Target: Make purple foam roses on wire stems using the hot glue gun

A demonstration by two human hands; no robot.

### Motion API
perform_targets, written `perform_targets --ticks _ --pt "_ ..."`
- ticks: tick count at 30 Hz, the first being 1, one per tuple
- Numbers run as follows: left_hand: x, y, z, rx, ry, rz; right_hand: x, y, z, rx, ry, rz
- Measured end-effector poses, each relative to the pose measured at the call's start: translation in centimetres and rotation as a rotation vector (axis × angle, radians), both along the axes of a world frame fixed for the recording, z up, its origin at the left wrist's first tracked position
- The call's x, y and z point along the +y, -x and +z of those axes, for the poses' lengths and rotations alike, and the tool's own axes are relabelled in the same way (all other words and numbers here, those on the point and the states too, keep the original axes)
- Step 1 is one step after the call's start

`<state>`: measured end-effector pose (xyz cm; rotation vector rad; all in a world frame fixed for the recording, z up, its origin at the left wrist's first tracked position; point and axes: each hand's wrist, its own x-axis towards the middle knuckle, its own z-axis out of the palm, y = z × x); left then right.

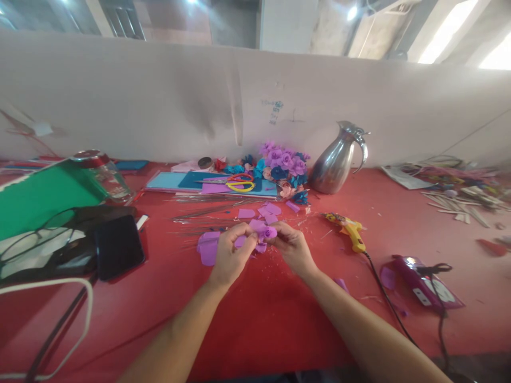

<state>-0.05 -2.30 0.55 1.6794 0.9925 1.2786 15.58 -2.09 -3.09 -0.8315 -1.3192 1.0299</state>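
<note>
Between my two hands, above the middle of the red table, is a small purple paper flower [268, 232] with a rolled centre. My left hand [236, 250] pinches its left side with thumb and forefinger. From the right, the closed fingers of my right hand [293, 249] grip the flower's other edge. Cut purple petals [208, 248] lie in a stack left of my left hand, and loose petals [271, 209] are scattered just beyond the flower. Thin wires [195, 219] are spread behind my left hand. A yellow glue gun [351, 234] rests to the right of my right hand.
Scissors [239, 183] lie on coloured sheets [163, 182] beside a bunch of finished paper flowers [285, 159]. A steel jug [335, 159] stands near the wall. A phone [120, 248] and glass jar [104, 175] are left; a magenta power strip [429, 284] with cords is right.
</note>
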Motion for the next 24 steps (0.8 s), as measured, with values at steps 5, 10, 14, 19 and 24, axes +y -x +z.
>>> perform_targets --ticks 5,10,14,19,24 --pt "-0.61 -0.23 0.44 0.007 -0.080 0.004 -0.22 0.08 0.54 -0.001 0.000 0.006" --pt "-0.74 -0.45 0.41 0.054 -0.090 0.046 -0.16 0.08 0.52 -0.021 -0.002 -0.021" --pt "-0.61 -0.61 -0.07 0.052 -0.064 0.032 -0.12 0.14 0.48 -0.042 -0.013 -0.023" --pt "-0.80 -0.73 -0.18 0.022 -0.020 -0.004 -0.22 0.15 0.49 -0.031 -0.013 -0.036" --pt "-0.91 -0.79 -0.20 -0.017 0.023 -0.021 -0.27 0.15 0.59 -0.014 0.010 -0.027"
